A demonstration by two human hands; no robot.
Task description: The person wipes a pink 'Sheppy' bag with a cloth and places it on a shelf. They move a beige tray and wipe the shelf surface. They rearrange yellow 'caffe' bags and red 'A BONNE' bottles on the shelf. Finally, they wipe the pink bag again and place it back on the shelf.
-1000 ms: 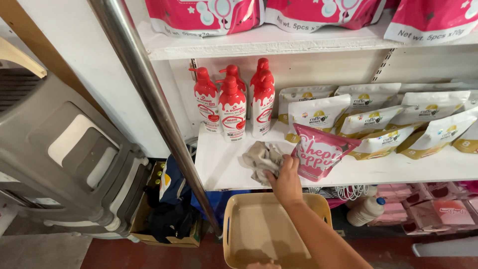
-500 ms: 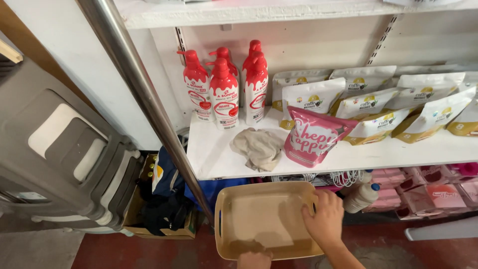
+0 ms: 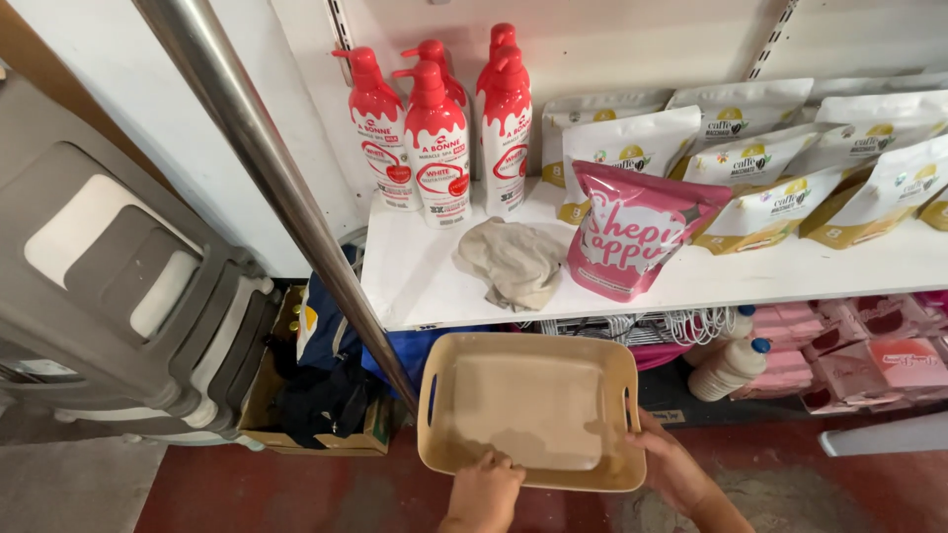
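Both hands hold an empty beige plastic tray [image 3: 439, 360] with slot handles, below the front of a white shelf [image 3: 405, 296]. My left hand [image 3: 484, 491] grips its near rim. My right hand [image 3: 671, 464] grips its near right corner. On the shelf just above lies a crumpled grey cloth [image 3: 512, 259]. A pink pouch [image 3: 637, 232] stands to the cloth's right.
Several red-and-white pump bottles [image 3: 434, 143] stand at the shelf's back left, white-and-gold pouches [image 3: 790, 168] fill the right. A slanted metal pole [image 3: 267, 168] crosses left of the tray. Grey stacked stools [image 3: 118, 286], a cardboard box with bags [image 3: 326, 395] and pink packs [image 3: 869, 360] sit low.
My right hand let go of the cloth on the shelf and came down to the tray's right corner. Both hands now hold the tray, and the view tilted downward.
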